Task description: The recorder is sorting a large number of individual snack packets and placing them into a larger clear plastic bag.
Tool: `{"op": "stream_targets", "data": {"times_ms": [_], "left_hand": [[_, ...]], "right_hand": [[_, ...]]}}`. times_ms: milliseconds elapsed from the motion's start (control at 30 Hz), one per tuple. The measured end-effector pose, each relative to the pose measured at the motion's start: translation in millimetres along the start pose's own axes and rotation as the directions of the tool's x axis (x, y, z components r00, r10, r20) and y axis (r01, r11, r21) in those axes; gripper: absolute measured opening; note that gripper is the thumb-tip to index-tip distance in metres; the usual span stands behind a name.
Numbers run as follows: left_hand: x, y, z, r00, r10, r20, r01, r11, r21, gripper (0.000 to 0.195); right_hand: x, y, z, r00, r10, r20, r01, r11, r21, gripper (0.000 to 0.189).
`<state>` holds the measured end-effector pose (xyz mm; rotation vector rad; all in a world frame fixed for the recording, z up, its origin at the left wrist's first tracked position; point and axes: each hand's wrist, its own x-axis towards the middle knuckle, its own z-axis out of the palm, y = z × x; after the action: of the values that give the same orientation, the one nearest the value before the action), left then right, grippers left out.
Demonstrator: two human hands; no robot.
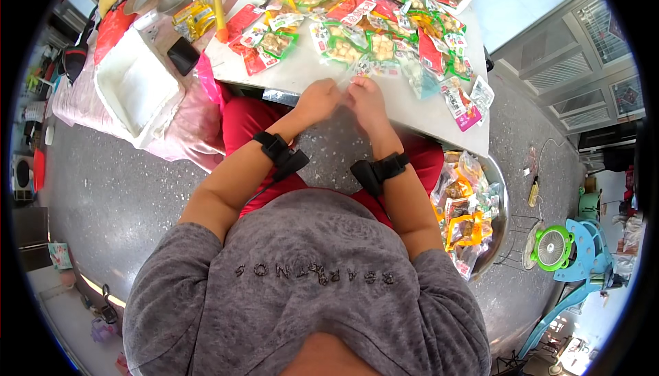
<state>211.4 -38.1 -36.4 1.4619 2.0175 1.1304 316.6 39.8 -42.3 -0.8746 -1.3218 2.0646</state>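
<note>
Both hands meet at the near edge of a white tabletop (247, 72). My left hand (320, 99) and my right hand (366, 99) pinch the near edge of a clear plastic bag (353, 71), fingertips close together and slightly blurred. What the bag contains is hard to make out. Just beyond it lie green-edged snack packets (382, 46) with pale pieces inside, part of a large heap of small sealed packets. A red packet (430, 54) lies to the right of them, and a pink-and-white pouch (460, 104) is by the table's right edge.
On my left, a white foam box (136, 85), a black phone (183, 56) and a yellow-orange tube-like tool (218, 10) rest on pink cloth. A metal basin (497, 242) of packets stands by my right leg. Farther right is a green fan (551, 247).
</note>
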Motion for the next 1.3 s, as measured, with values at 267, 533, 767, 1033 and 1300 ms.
{"op": "stream_targets", "data": {"times_ms": [267, 533, 767, 1033, 1300], "left_hand": [[-8.4, 18.4, 1.0, 0.993, -0.041, -0.108, 0.068, 0.965, 0.254, 0.027], [15.6, 14.5, -50.0, 0.843, 0.291, -0.452, -0.001, 0.841, 0.541, 0.012], [13.9, 24.1, -45.5, 0.830, 0.441, -0.341, -0.129, 0.747, 0.652, 0.018], [21.1, 39.6, -46.9, 0.796, 0.535, -0.284, -0.220, 0.693, 0.687, 0.016], [19.8, -6.3, 7.2, 0.985, 0.014, -0.172, 0.053, 0.924, 0.378, 0.012]], "right_hand": [[6.2, 0.8, 2.4, 0.977, -0.205, 0.053, 0.208, 0.880, -0.428, 0.023], [39.5, -1.6, -10.7, 0.749, -0.618, 0.240, 0.523, 0.327, -0.787, 0.028], [58.9, -4.6, -1.3, 0.770, -0.583, 0.259, 0.312, -0.011, -0.950, 0.030], [50.7, -33.6, 7.2, 0.935, -0.344, 0.086, 0.080, -0.032, -0.996, 0.020], [34.9, -31.9, -59.0, 0.878, -0.468, 0.100, 0.341, 0.465, -0.817, 0.021]]}}
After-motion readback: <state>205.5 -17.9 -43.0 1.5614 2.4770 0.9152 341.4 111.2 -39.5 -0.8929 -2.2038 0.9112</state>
